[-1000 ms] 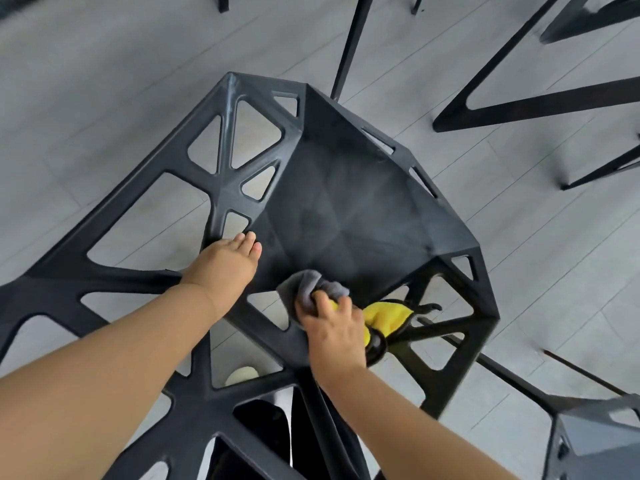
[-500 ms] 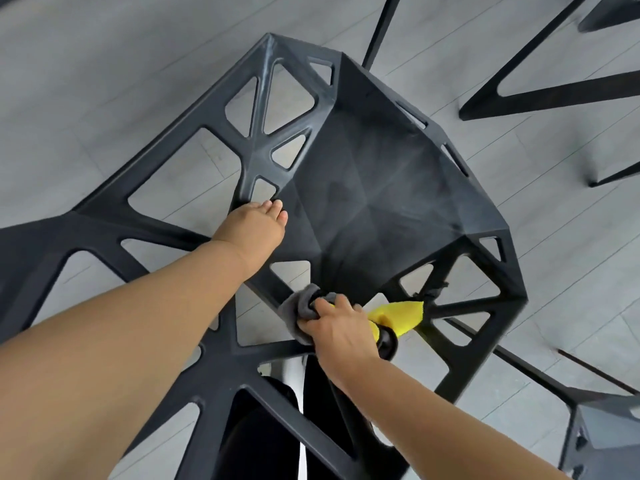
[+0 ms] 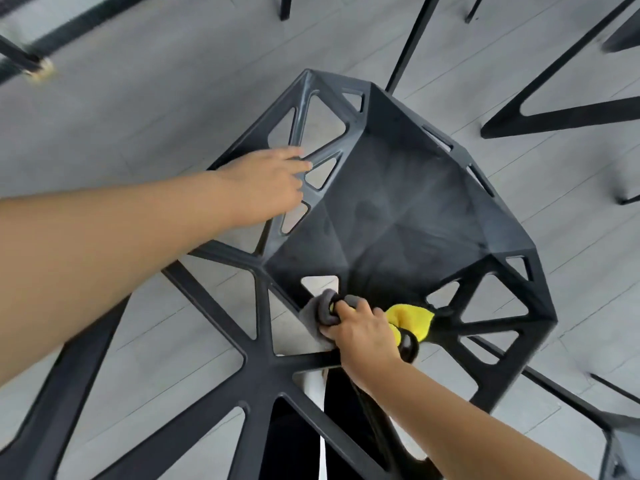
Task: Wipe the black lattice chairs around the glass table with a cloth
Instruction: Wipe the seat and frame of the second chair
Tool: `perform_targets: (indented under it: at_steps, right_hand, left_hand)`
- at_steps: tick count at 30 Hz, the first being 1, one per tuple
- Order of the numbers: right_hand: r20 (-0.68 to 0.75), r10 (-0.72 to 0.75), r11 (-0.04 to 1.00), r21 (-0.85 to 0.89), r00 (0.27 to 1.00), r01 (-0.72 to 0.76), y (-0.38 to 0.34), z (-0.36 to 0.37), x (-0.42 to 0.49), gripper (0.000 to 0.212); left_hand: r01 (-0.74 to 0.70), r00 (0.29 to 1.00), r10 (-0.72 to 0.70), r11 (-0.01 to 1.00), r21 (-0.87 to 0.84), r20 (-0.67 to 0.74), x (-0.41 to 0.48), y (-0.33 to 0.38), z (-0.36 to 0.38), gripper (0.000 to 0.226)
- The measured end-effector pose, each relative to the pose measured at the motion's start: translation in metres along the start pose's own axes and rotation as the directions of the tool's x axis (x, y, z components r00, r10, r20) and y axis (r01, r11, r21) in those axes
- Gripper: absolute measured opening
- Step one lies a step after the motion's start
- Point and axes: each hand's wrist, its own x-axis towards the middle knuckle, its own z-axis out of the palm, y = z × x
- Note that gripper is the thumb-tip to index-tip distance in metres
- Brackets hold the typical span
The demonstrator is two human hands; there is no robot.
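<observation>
Your right hand (image 3: 363, 336) is curled tight around a bunched grey cloth (image 3: 323, 311). Its thumb and fingers are wrapped over the wad and press it against a bar of the black plastic lattice chair (image 3: 398, 216). That bar sits where the solid faceted seat meets the openwork back, at about 6 o'clock from the seat's centre.

At 3 o'clock from that hand, and touching it, a fold of bright yellow fabric (image 3: 414, 318) sticks out. A rounded black object (image 3: 410, 346) lies just beneath the fold; you cannot tell whether either belongs to the grey cloth.

Your left hand (image 3: 266, 187) holds nothing. Its fingers are straight and laid across the triangular bars of the chair's side panel, at 9 o'clock from the seat's centre and well apart from the cloth.

The chair's wide lattice back spreads toward 7 o'clock in your view. Dark trousers (image 3: 294, 445) show through its openings at 6 o'clock. Under everything lies a pale grey plank floor (image 3: 138, 98). Slanted black legs of other chairs (image 3: 554, 114) stand at 2 o'clock, and the corner of another dark chair (image 3: 620, 445) shows at 4 o'clock by the frame's edge.
</observation>
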Motion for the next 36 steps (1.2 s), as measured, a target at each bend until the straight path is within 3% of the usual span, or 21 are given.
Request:
perform_targets:
  at_steps: [1, 2, 5, 7, 9, 14, 20, 23, 29, 31, 33, 36]
  right_hand:
    - [0.01, -0.014, 0.999, -0.03, 1.0, 0.014, 0.006, 0.001, -0.009, 0.046]
    - [0.024, -0.02, 0.999, -0.042, 1.0, 0.021, 0.01, 0.002, -0.014, 0.041]
    - [-0.052, -0.006, 0.999, -0.032, 0.999, 0.005, 0.008, 0.004, -0.014, 0.033]
    - [-0.125, 0.012, 1.0, -0.011, 0.992, -0.014, -0.004, 0.006, -0.001, 0.034]
    - [-0.211, 0.058, 0.998, 0.028, 0.976, -0.053, -0.02, 0.004, 0.023, 0.037]
    - [-0.327, 0.1, 0.994, 0.084, 0.94, -0.077, -0.053, -0.023, 0.086, 0.03]
    - [-0.357, 0.1, 0.995, 0.059, 0.929, -0.085, -0.043, -0.039, 0.1, 0.036]
    - [-0.34, 0.047, 0.998, -0.019, 0.939, -0.057, -0.017, -0.042, 0.097, 0.034]
    - [-0.371, 0.183, 0.973, -0.067, 0.91, -0.223, 0.067, -0.034, 0.057, 0.04]
    - [-0.4, 0.292, 0.949, 0.006, 0.869, -0.316, 0.077, -0.043, 0.061, 0.044]
    - [-0.473, 0.411, 0.911, 0.181, 0.779, -0.371, 0.086, -0.061, 0.078, 0.046]
    - [-0.557, 0.496, 0.867, 0.366, 0.666, -0.339, 0.1, -0.101, 0.118, 0.046]
  left_hand:
    - [0.042, 0.995, -0.041, 0.999, 0.007, -0.089, -0.007, -0.01, -0.004, 0.029]
    - [0.093, 0.991, -0.092, 0.996, 0.012, -0.093, -0.014, -0.019, -0.006, 0.034]
    - [0.236, 0.969, -0.23, 0.97, -0.065, 0.087, -0.028, -0.035, -0.004, 0.039]
    - [0.312, 0.942, -0.274, 0.928, -0.203, 0.194, -0.033, -0.035, 0.003, 0.042]
    - [0.357, 0.934, -0.317, 0.85, -0.387, 0.165, -0.031, -0.035, 0.012, 0.042]
    - [0.385, 0.916, -0.384, 0.751, -0.536, 0.119, -0.027, -0.039, 0.018, 0.041]
    - [0.39, 0.91, -0.404, 0.746, -0.54, 0.099, -0.027, -0.037, 0.008, 0.047]
    - [0.412, 0.903, -0.406, 0.721, -0.557, 0.142, -0.028, -0.036, 0.01, 0.05]
    - [0.406, 0.899, -0.422, 0.695, -0.593, 0.121, -0.027, -0.037, 0.013, 0.048]
    - [0.396, 0.892, -0.443, 0.671, -0.627, 0.089, -0.028, -0.036, 0.015, 0.047]
    - [0.335, 0.887, -0.46, 0.694, -0.637, -0.034, -0.028, -0.034, 0.016, 0.045]
    - [0.279, 0.875, -0.46, 0.736, -0.617, -0.153, -0.029, -0.035, 0.022, 0.039]
